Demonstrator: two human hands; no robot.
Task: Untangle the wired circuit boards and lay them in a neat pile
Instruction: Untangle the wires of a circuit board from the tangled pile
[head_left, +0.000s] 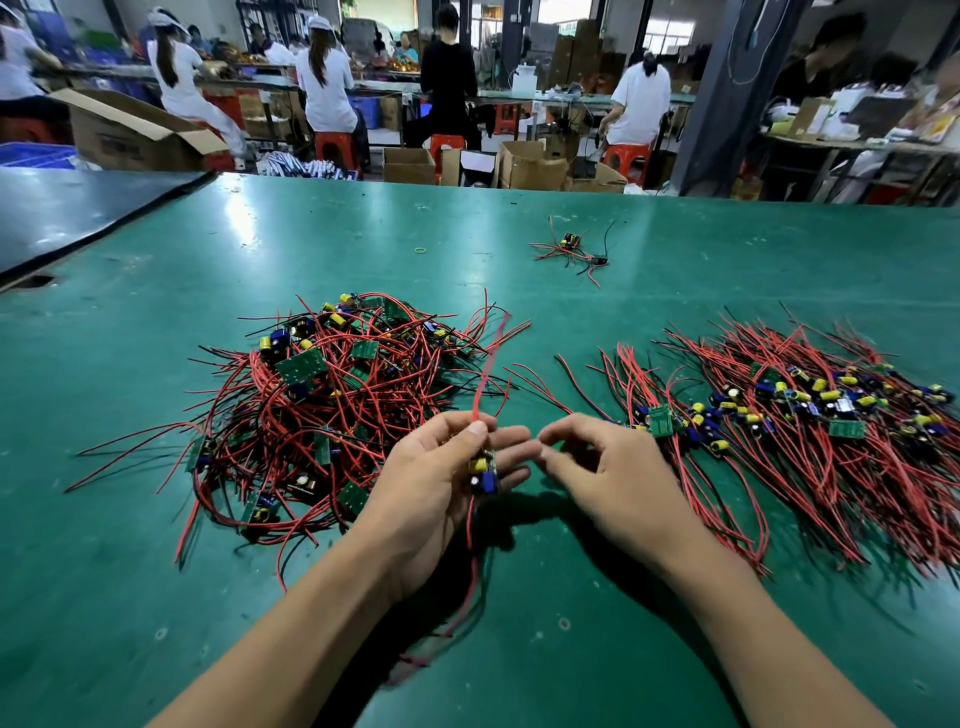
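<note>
**While the left hand (441, 488) holds one circuit board (484, 472)**

Where its thumb meets its fingers, the left hand pinches the board's red wire (480, 395). The small board, with its blue and yellow parts, hangs just below against the fingers. More red wire trails down under the hand toward the green tabletop (571, 649). The right hand (608, 467) is just beside the left one. Its fingers are loosely bent, and I can see nothing in it.

To the left lies the tangled heap (332, 395) of boards, with red and black wires crossing every way. To the right lies the neat pile (810, 415), with its boards in a row and its wires all running the same way.

Farther back on the tabletop sit a small loose bunch of boards (571, 249) and a yellow rubber band (420, 250). A dark mat (78, 213) covers the far left corner. Behind the tabletop, people sit on red stools (335, 148) at long benches, and open cardboard boxes (530, 166) stand on the floor.
</note>
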